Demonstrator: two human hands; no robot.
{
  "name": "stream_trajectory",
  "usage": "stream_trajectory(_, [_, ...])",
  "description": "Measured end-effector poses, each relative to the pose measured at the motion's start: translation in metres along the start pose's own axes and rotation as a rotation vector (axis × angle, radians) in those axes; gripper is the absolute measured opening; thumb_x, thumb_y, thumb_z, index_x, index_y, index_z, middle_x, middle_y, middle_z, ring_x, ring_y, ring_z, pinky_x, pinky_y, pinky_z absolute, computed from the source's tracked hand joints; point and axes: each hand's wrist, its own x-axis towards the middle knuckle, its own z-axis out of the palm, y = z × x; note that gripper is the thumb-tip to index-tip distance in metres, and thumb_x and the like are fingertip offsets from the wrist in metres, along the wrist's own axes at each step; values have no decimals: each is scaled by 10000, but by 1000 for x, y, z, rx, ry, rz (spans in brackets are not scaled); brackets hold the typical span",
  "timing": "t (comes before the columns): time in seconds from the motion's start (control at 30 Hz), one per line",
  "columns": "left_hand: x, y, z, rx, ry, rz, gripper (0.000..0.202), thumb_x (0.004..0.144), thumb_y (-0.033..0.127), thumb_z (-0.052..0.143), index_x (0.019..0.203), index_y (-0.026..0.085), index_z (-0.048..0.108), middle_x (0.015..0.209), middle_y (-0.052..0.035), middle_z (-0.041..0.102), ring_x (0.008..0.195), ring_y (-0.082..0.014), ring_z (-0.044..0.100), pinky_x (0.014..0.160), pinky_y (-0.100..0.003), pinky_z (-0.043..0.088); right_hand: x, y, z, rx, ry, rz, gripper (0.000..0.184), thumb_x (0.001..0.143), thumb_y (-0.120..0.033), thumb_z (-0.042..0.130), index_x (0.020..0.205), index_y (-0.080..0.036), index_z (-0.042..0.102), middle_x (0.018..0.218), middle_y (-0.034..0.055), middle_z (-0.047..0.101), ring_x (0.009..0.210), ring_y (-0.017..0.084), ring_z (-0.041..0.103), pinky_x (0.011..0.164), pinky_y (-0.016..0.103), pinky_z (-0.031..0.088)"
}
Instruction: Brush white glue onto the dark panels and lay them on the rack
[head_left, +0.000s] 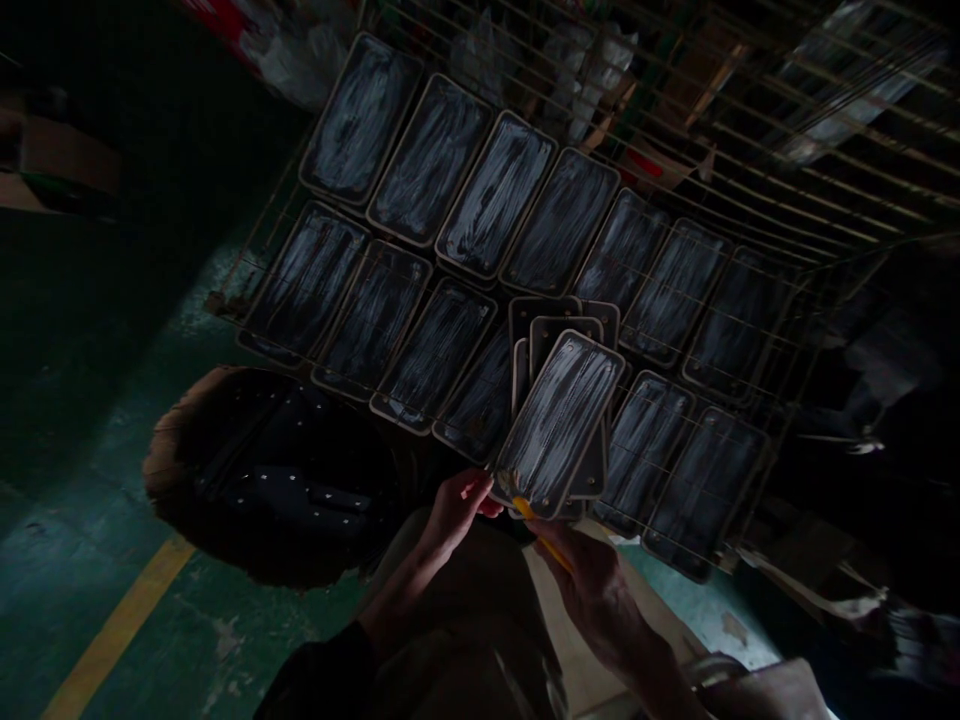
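R hand grips brush, L hand pinches panel at 7 o'clock; stroke lengthwise w/ even pressure.

And there was the panel, a dark, rounded rectangle with a pale rim, whitish streaks running lengthwise down its face and small round spots near its corners! It lay slantwise on top of an untidy pile of similar plates, far end angled to the right, near end toward the wearer. In came the brush, bright yellow along its partly covered handle, its bristles at the panel's near left corner, contact too dim to call!
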Motion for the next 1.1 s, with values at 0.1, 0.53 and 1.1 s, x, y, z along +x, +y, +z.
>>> stream_trajectory(0.1, [0, 1, 0, 18, 6, -4, 420, 802, 512, 630, 871, 99, 669, 665, -71, 707, 593, -182, 674, 593, -289, 544, -3, -2, -2, 101, -16, 48, 256, 968, -233, 476, 1211, -231, 555, 969, 49, 725, 830, 142, 705, 711, 219, 571])
stream_trajectory(0.53, [3, -5, 2, 14, -58, 52, 432, 805, 517, 643, 914, 99, 651, 687, -73, 708, 617, -191, 681, 594, -298, 541, 78, 59, -77, -186, 502, 121, 251, 980, -289, 470, 1203, -233, 572, 894, -4, 722, 790, 132, 702, 709, 239, 545])
stream_trajectory(1.1, [-7, 3, 15, -9, -31, 33, 387, 782, 492, 667, 897, 125, 614, 672, -53, 697, 613, -187, 686, 605, -301, 550, 21, 55, -72, -18, 338, 208, 253, 981, -286, 463, 1205, -237, 570, 899, 6, 717, 820, 130, 701, 754, 234, 563])
